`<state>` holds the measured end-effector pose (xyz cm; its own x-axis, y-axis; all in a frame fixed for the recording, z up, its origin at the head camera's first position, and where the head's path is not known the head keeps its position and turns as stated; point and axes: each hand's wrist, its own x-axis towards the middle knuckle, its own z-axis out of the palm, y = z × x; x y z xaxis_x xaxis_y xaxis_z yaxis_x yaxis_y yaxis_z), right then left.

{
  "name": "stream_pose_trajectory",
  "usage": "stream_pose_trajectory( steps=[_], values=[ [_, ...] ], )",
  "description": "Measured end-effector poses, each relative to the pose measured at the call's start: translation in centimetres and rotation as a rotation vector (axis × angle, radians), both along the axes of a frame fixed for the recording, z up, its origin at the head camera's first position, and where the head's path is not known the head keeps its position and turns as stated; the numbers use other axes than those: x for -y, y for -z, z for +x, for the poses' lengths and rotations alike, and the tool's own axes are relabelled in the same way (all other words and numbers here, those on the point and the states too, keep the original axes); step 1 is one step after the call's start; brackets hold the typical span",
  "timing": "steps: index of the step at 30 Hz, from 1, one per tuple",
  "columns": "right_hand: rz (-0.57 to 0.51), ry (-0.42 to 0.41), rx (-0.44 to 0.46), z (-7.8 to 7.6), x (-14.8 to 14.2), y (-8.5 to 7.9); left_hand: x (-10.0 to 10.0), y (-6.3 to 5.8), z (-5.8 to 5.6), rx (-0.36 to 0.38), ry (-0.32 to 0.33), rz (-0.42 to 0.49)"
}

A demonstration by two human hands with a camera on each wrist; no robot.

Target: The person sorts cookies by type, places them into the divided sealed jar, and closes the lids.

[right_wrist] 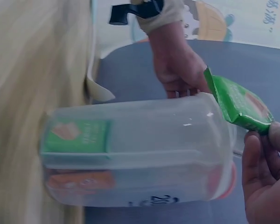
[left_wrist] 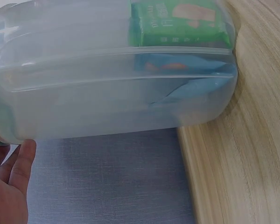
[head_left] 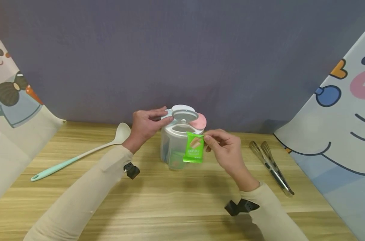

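A clear, compartmented storage container point(head_left: 169, 147) stands on the table, its white flap point(head_left: 184, 107) raised over an opening. My left hand point(head_left: 147, 124) holds the container's top at the left, thumb and fingers about the light blue lid point(head_left: 167, 113). Between thumb and fingers my right hand point(head_left: 226, 149) pinches a corner of a green snack packet point(head_left: 194, 148), which hangs in front of the container's upper right. Inside, at the bottom, lie another green packet point(right_wrist: 79, 135), an orange packet point(right_wrist: 81, 181) and a blue packet point(left_wrist: 191, 84) in separate compartments. A pink lid point(head_left: 199, 122) covers the right side.
To the left lies a ladle point(head_left: 80, 155) with a mint handle and pale bowl. Metal tongs point(head_left: 273, 169) rest on the wooden table point(head_left: 170, 207) at the right. A grey fabric backdrop point(head_left: 182, 60) rises close behind the container, with printed cloths on both sides.
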<state>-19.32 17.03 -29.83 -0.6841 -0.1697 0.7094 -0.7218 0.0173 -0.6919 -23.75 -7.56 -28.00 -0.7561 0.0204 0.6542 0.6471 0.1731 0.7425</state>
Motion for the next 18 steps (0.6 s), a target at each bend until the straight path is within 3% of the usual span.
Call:
stream_pose_trajectory(
  steps=[8,18],
  values=[
    [-0.063,0.032,-0.082,-1.0,-0.4,-2.2,0.0,0.1,-0.1,-0.005,0.003,-0.004],
    [-0.098,0.107,-0.088,-2.7,0.0,-3.7,-0.1,0.0,0.0,-0.015,0.004,-0.010]
  ],
)
